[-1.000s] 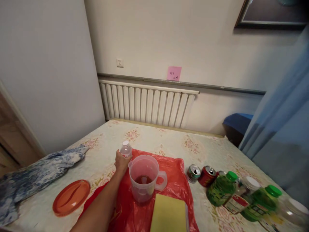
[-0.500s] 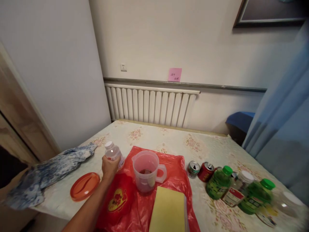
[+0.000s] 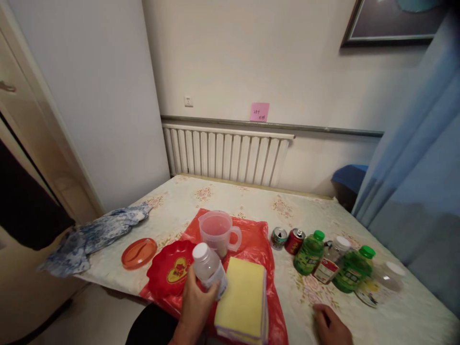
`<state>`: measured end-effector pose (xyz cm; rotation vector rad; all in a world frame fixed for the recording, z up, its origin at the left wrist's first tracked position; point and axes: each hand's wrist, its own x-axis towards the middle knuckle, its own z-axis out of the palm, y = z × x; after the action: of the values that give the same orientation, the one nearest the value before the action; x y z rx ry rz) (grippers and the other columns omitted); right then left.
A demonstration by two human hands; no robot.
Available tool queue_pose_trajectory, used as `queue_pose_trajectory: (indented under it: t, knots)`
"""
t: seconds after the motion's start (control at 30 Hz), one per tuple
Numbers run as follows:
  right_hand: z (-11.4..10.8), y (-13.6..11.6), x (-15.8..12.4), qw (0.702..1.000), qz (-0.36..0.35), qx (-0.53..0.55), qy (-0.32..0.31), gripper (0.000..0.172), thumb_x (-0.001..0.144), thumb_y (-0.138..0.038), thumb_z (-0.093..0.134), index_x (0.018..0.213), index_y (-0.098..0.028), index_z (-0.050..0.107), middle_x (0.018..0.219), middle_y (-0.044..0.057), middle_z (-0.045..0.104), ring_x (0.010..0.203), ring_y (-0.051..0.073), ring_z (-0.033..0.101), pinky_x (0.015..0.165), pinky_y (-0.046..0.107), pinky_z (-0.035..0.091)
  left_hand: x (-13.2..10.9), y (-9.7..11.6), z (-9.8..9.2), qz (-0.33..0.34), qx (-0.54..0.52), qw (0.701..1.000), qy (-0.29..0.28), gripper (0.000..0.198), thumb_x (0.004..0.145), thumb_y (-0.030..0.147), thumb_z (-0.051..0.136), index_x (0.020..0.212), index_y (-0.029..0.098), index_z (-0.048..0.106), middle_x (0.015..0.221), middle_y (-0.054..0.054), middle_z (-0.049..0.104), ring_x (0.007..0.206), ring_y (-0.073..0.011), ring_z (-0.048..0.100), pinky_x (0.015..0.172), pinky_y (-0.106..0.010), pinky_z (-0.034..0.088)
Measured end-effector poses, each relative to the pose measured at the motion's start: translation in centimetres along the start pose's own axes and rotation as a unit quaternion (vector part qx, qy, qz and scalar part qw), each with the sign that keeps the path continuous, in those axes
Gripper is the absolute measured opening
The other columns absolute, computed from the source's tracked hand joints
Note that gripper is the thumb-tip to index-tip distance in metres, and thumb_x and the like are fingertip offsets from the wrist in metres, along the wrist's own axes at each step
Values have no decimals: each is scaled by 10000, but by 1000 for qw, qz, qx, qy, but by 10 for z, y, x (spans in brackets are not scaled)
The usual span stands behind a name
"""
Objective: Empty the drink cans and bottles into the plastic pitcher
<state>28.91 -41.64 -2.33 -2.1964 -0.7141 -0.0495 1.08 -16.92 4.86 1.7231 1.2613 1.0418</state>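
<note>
A clear plastic bottle (image 3: 209, 264) with a white cap is in my left hand (image 3: 197, 299), fingers wrapped round it. It tilts a little, held above the red plastic sheet, in front of a translucent measuring jug (image 3: 215, 232) with a handle. On the left of the bottle lies a red scalloped plate (image 3: 161, 273) with a gold heart print. A stack of yellow cloths (image 3: 242, 299) is just right of my left hand. My right hand (image 3: 331, 326) is low at the right, fingers curled in, with nothing visible in it.
Right of the red plastic sheet (image 3: 251, 232) stand two cans (image 3: 295, 241), green-capped bottles (image 3: 309, 254) and clear containers (image 3: 332, 261). An orange lid (image 3: 139, 254) and a crumpled blue-and-white cloth (image 3: 108, 235) lie at the left. A radiator (image 3: 230, 153) is behind the table.
My left hand has brought the bottle from beside the sheet rightward and nearer, in front of the jug. My right hand has come into view at the lower right. The view has shifted slightly.
</note>
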Motion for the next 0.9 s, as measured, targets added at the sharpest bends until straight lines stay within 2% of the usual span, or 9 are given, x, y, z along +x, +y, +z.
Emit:
queue_pose_trajectory:
  t: [0.1, 0.23, 0.37, 0.47, 0.57, 0.67, 0.8, 0.83, 0.9]
  knots:
    - [13, -45, -6, 991, -23, 114, -63, 307, 732, -439, 549, 845, -207, 717, 841, 87, 766, 779, 282, 722, 723, 361, 572, -22, 7, 19, -19, -22, 998, -54, 605, 594, 379, 662, 1130, 220, 429, 1102, -122, 641, 1055, -328, 626, 916, -448, 492]
    - [24, -116, -25, 956, -55, 248, -146, 509, 753, -383, 623, 1223, -189, 620, 1199, 129, 688, 1066, 281, 665, 829, 363, 569, -45, 13, 40, -11, -39, 994, -104, 656, 596, 365, 675, 1174, 214, 404, 1143, -135, 634, 1068, -323, 630, 920, -437, 500]
    - [27, -157, -45, 945, -72, 261, -182, 648, 704, -310, 692, 1324, -192, 542, 1317, 122, 614, 1150, 281, 614, 907, 378, 537, -69, 17, 56, 40, -37, 988, -146, 712, 640, 338, 692, 1254, 199, 361, 1248, -169, 582, 1169, -329, 573, 994, -457, 460]
    - [30, -164, -53, 953, -61, 239, -175, 705, 661, -318, 743, 1319, -181, 531, 1300, 127, 625, 1155, 303, 607, 956, 401, 513, -83, 23, 60, 68, -72, 979, -178, 647, 725, 341, 663, 1285, 215, 363, 1251, -156, 576, 1136, -306, 593, 969, -438, 478]
    - [29, -161, -54, 957, -35, 232, -170, 699, 630, -337, 747, 1276, -165, 545, 1235, 143, 662, 1113, 323, 634, 948, 413, 522, -89, 27, 59, 67, -111, 968, -215, 669, 727, 350, 691, 1303, 221, 377, 1236, -146, 579, 1102, -296, 607, 929, -409, 498]
    - [22, -156, -52, 950, -29, 254, -181, 658, 624, -327, 724, 1237, -151, 559, 1204, 152, 679, 1087, 321, 653, 935, 411, 535, -87, 29, 54, 62, -175, 936, -301, 706, 691, 284, 717, 1312, 217, 389, 1267, -128, 571, 1141, -281, 577, 972, -392, 468]
    - [10, -149, -50, 910, -36, 338, -236, 644, 625, -269, 723, 1238, -169, 553, 1220, 129, 679, 1108, 299, 652, 968, 414, 522, -82, 28, 44, -3, -235, 866, -440, 723, 641, 157, 671, 1318, 216, 423, 1079, -21, 644, 904, -191, 609, 785, -303, 499]
    - [8, -148, -49, 895, -34, 362, -259, 640, 632, -266, 725, 1241, -172, 551, 1225, 124, 677, 1112, 298, 651, 967, 419, 522, -82, 29, 41, -15, -230, 860, -455, 727, 622, 129, 652, 1311, 214, 437, 1027, 3, 648, 846, -168, 596, 734, -277, 489]
    - [4, -147, -46, 866, -24, 405, -292, 646, 643, -271, 729, 1257, -183, 546, 1245, 115, 668, 1128, 298, 641, 958, 425, 525, -82, 29, 37, -21, -206, 867, -454, 739, 591, 98, 627, 1300, 213, 456, 969, 27, 645, 795, -149, 570, 688, -251, 467]
